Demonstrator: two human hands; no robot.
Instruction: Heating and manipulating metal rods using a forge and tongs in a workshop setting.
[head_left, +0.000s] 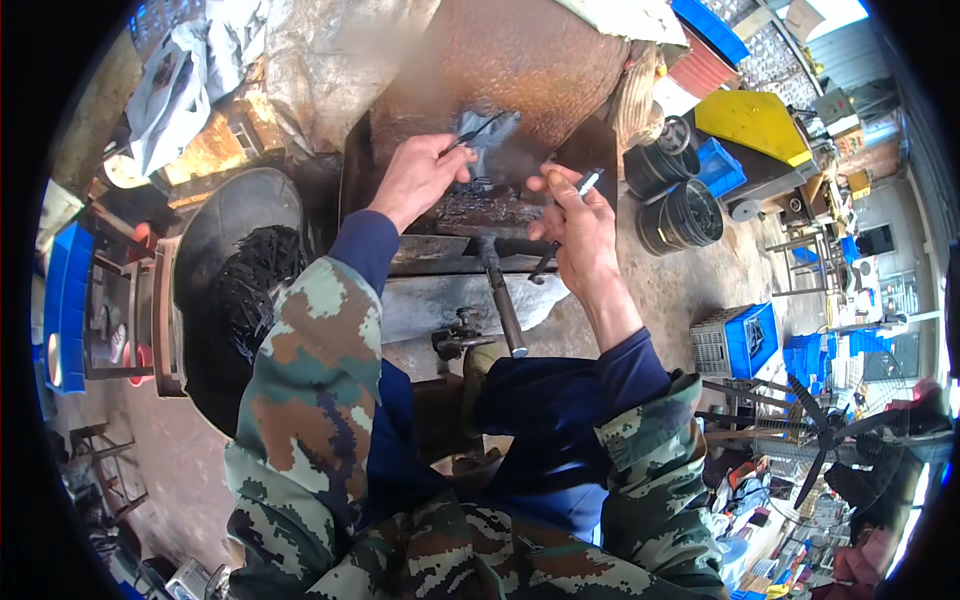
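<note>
My left hand [420,178] is closed in a pinch on a thin dark rod [480,131], which points up and to the right. Across from it, my right hand [583,228] is closed around a short piece with a pale, ridged end [590,182]; its exact kind cannot be made out. Both hands are over a dark, grimy metal work station [490,215] with a bluish patch between them. A round metal bar [503,305] sticks out from its front toward me. At left, a large black tub [200,270] holds a heap of thin dark strips [262,285].
Two black buckets [680,218] stand on the floor at right, near a blue bin [718,168] and a yellow panel [752,127]. A blue-and-grey crate [748,340] and a caged fan [830,435] are farther right. A blue tray [68,305] sits at far left.
</note>
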